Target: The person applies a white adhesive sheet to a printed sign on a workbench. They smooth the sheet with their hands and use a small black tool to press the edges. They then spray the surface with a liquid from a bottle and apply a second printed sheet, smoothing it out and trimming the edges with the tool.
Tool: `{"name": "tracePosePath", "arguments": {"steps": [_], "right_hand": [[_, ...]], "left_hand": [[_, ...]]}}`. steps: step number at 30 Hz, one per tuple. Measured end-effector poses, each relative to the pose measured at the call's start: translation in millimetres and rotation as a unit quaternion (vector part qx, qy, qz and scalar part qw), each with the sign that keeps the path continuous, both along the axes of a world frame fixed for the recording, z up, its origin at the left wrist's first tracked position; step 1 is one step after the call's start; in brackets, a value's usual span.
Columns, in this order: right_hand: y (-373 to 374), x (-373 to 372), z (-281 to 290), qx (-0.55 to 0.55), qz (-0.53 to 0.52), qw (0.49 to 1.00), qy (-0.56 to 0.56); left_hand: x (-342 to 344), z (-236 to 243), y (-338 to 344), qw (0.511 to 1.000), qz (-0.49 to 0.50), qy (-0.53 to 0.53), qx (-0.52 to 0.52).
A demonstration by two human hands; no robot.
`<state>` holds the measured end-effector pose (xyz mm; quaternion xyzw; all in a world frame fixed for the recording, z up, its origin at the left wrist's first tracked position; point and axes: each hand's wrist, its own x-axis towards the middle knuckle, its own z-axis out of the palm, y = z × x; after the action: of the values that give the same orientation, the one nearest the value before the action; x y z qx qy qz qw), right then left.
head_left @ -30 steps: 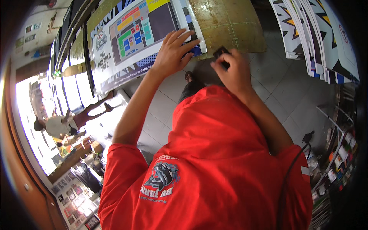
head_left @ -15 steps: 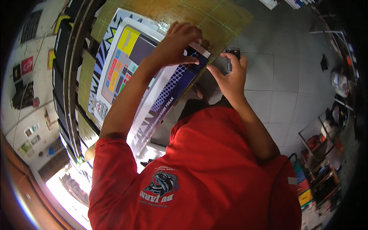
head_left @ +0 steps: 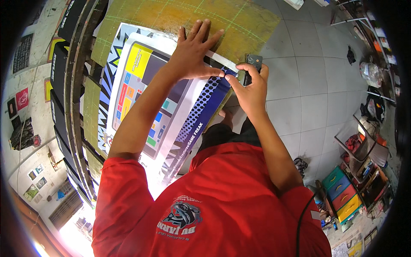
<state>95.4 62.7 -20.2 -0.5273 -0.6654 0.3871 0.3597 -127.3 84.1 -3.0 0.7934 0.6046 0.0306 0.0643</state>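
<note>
A printed sheet [head_left: 156, 92] with coloured blocks, white margins and a dark blue dotted edge lies over a yellowish cutting mat [head_left: 239, 21] with green grid lines. My left hand [head_left: 193, 55] is open on the sheet's far edge, its fingers spread onto the mat and its thumb pointing at the dotted corner. A narrow pale strip [head_left: 222, 60], perhaps a ruler, runs from my left hand to that corner. My right hand [head_left: 253, 88] is at the corner, thumb and forefinger tips close to the strip's end. A small dark rectangular object [head_left: 254, 61] is held among its fingers.
Dark panels [head_left: 64, 90] stand along long rails [head_left: 73, 85] at the left. Grey floor tiles [head_left: 284, 109] extend beyond the mat's right edge. At the lower right are coloured drawers [head_left: 342, 190] and a chair [head_left: 364, 145].
My left fingers have gone from curled to spread flat. My right hand has come left to the sheet's corner, bringing the dark object along. The whole view has shifted somewhat.
</note>
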Motion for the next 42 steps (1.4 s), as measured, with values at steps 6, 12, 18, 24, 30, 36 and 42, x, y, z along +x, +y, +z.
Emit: {"name": "tracePosePath", "arguments": {"steps": [6,12,18,24,30,36,42], "right_hand": [[-1.7,-0.1,-2.3,0.018,0.009,1.000,0.000],[-5.0,-3.0,-1.7,0.007,-0.019,0.999,-0.045],[-9.3,-5.6,2.9,0.000,-0.042,0.998,-0.042],[-20.7,1.8,8.4,-0.054,-0.061,0.996,-0.027],[-19.6,-2.9,13.6,-0.093,-0.081,0.990,-0.062],[-13.9,-8.1,10.4,-0.104,-0.094,0.990,-0.027],[-13.7,-11.6,20.0,-0.092,-0.089,0.989,-0.068]], "left_hand": [[1.2,-1.9,-0.4,1.000,0.010,-0.001,-0.002],[2.5,-0.3,-0.5,1.000,0.014,-0.023,0.007],[15.6,23.4,-16.8,0.989,-0.056,-0.138,0.002],[20.3,30.9,-26.4,0.982,-0.061,-0.181,-0.013],[22.1,30.7,-14.9,0.979,-0.088,-0.183,-0.017],[24.4,29.9,-10.7,0.979,-0.082,-0.183,-0.030],[23.0,27.3,-8.4,0.975,-0.086,-0.200,-0.039]]}}
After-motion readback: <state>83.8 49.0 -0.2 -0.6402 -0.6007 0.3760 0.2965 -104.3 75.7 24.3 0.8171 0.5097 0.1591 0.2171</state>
